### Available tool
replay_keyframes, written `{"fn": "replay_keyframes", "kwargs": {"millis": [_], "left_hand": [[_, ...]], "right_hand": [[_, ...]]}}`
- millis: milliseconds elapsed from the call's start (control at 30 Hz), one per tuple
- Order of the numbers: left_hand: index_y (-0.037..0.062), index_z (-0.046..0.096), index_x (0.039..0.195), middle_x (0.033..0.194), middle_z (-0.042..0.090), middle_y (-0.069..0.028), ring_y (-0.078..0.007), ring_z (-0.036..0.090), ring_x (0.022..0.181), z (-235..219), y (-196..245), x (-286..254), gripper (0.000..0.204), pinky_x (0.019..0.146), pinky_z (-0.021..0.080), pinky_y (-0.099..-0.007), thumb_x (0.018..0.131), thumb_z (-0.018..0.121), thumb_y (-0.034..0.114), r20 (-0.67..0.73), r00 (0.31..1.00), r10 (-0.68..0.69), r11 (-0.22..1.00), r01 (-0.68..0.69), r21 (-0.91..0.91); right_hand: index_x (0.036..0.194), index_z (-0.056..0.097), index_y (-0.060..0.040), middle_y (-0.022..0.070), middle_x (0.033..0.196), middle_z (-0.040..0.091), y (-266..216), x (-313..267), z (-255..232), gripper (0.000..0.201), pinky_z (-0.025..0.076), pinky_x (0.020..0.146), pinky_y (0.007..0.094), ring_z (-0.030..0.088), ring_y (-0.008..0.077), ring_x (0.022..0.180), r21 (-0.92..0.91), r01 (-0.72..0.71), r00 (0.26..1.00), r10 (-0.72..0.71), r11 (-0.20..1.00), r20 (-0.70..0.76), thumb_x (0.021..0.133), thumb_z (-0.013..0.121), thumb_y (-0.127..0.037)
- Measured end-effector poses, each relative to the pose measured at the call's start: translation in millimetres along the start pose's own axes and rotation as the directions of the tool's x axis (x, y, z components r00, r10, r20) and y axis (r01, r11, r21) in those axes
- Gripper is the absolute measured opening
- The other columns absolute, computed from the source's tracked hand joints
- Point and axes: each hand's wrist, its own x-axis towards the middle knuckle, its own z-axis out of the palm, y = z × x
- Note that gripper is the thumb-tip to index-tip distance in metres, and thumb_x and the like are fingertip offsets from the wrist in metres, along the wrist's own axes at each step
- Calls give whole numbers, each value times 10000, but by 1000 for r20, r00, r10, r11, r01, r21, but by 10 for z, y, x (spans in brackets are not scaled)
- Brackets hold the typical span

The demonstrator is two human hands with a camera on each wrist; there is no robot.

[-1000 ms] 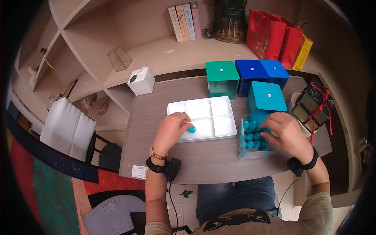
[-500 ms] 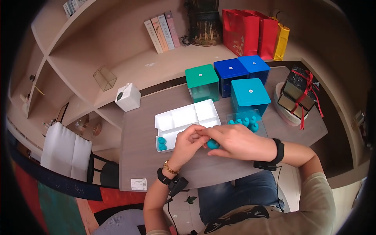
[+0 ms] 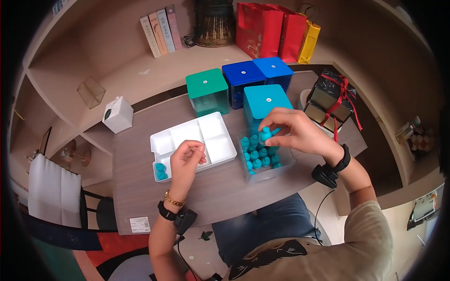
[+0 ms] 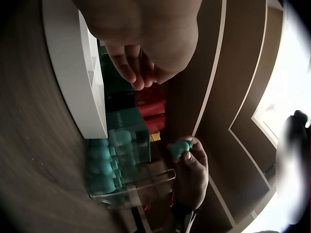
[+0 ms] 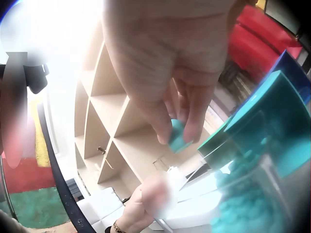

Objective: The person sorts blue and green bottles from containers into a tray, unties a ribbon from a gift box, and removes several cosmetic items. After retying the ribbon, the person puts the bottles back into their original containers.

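My right hand (image 3: 297, 131) pinches a small teal bottle-shaped piece (image 3: 265, 135) between thumb and fingers, raised over a clear box (image 3: 274, 174). Several more teal pieces (image 3: 254, 155) stand inside that box. The right wrist view shows the pinched piece (image 5: 178, 136) at the fingertips. Over the front edge of a white divided tray (image 3: 220, 161) is my left hand (image 3: 185, 161), its fingers loosely curled around nothing. Two teal pieces (image 3: 161, 171) lie in the tray's front left compartment. Part of the tray is hidden by the left hand.
Behind the clear box stands a teal-lidded box (image 3: 267, 100), with a green-lidded box (image 3: 207, 89) and two blue-lidded ones further back. A ribbon-tied black package (image 3: 330, 98) sits at the right. A white cube-shaped box (image 3: 118, 115) is at the table's back left.
The left hand first held a teal piece over the tray; later both hands came together around one. Now they are apart, the right back over the clear box with a piece, the left holding nothing.
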Motion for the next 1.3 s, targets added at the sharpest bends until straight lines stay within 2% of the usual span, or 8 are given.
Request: {"fn": "replay_keyframes", "kwargs": {"millis": [400, 600, 667, 833, 1033, 1133, 1233, 1300], "left_hand": [[-16, 653, 1025, 841, 673, -23, -75, 626, 722, -42, -22, 32, 84, 672, 520, -226, 1002, 657, 65, -63, 996, 60, 995, -55, 80], [-17, 669, 996, 836, 699, -30, -81, 648, 712, -26, -5, 23, 95, 663, 516, -223, 988, 679, 77, -66, 989, 135, 966, -117, 228], [-16, 675, 988, 828, 704, -33, -83, 651, 706, -17, 9, 18, 95, 659, 511, -222, 982, 685, 78, -62, 986, 157, 952, -135, 274], [-15, 685, 980, 816, 707, -39, -86, 651, 700, -12, 1, 18, 87, 651, 501, -223, 971, 694, 71, -54, 984, 172, 934, -146, 325], [-12, 691, 963, 829, 717, -52, -86, 651, 695, -32, -5, 29, 80, 641, 500, -227, 963, 700, 68, -53, 978, 203, 915, -169, 367], [2, 693, 948, 821, 703, -75, -150, 657, 723, -37, 88, 38, 50, 670, 512, -278, 930, 707, 46, -79, 954, 288, 827, -207, 523], [18, 686, 917, 824, 675, -93, -253, 645, 787, -178, 225, 104, 60, 723, 521, -362, 879, 725, 44, 40, 862, 506, 449, -303, 840], [31, 685, 894, 830, 661, -100, -300, 628, 825, -267, 311, 142, 66, 752, 514, -401, 859, 731, 60, 32, 846, 532, 328, -241, 913]], "right_hand": [[1149, 700, -44, 30, 1089, 664, 348, -58, -27, 301, 566, 819, 284, 644, 141, 945, 238, -141, 989, 129, 961, 67, 878, 811, -116], [1149, 687, -40, 67, 1021, 662, 315, -55, -9, 310, 566, 756, 318, 664, 171, 864, -42, -39, 997, 42, 998, 71, 858, 792, -69], [1110, 685, -25, 101, 1019, 673, 235, -72, 11, 292, 562, 762, 359, 684, 237, 893, -170, 15, 995, 1, 985, 95, 834, 775, -57], [1042, 661, -29, 124, 1033, 662, 255, -87, 133, 287, 557, 768, 429, 681, 326, 944, -455, 235, 967, -159, 859, 200, 773, 760, -32], [960, 636, 2, 129, 949, 621, 357, -12, 197, 272, 565, 770, 412, 664, 316, 961, -580, 374, 923, -233, 723, 305, 697, 701, -15], [939, 629, 8, 127, 938, 596, 316, 2, 200, 249, 563, 754, 406, 653, 316, 938, -571, 410, 911, -285, 711, 299, 698, 683, -23], [944, 633, -7, 118, 943, 584, 336, 6, 223, 247, 558, 755, 402, 643, 309, 935, -587, 415, 909, -293, 696, 296, 703, 682, -30], [928, 631, -4, 114, 942, 585, 292, -7, 207, 203, 555, 765, 406, 641, 301, 952, -609, 404, 914, -284, 682, 289, 731, 669, -33]]}}
